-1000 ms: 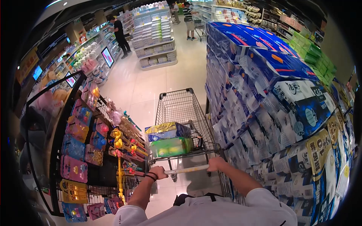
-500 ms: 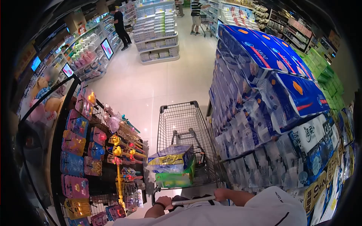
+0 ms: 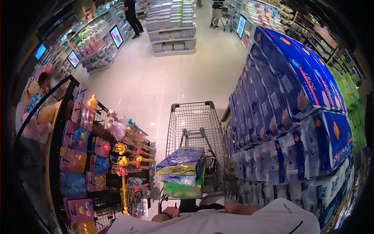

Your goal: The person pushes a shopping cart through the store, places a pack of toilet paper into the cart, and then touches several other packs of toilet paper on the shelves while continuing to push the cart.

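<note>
My left hand, with a dark band at the wrist, is closed round the left part of the cart handle. Near the handle's right end, my right hand grips it too, partly covered by my white sleeve. In front of them stands a wire shopping cart. Toward its near left side, a blue and yellow package lies on top of a green package.
To the left is a rack of hanging toys. Blue tissue packs are stacked high on the right. A display shelf stands ahead on the pale floor. Two people stand far ahead; another person is at the left.
The view has shifted forward and down; the cart and both hands sit slightly further right. The tissue stack looms nearer, and the far people's upper bodies are now cut off.
</note>
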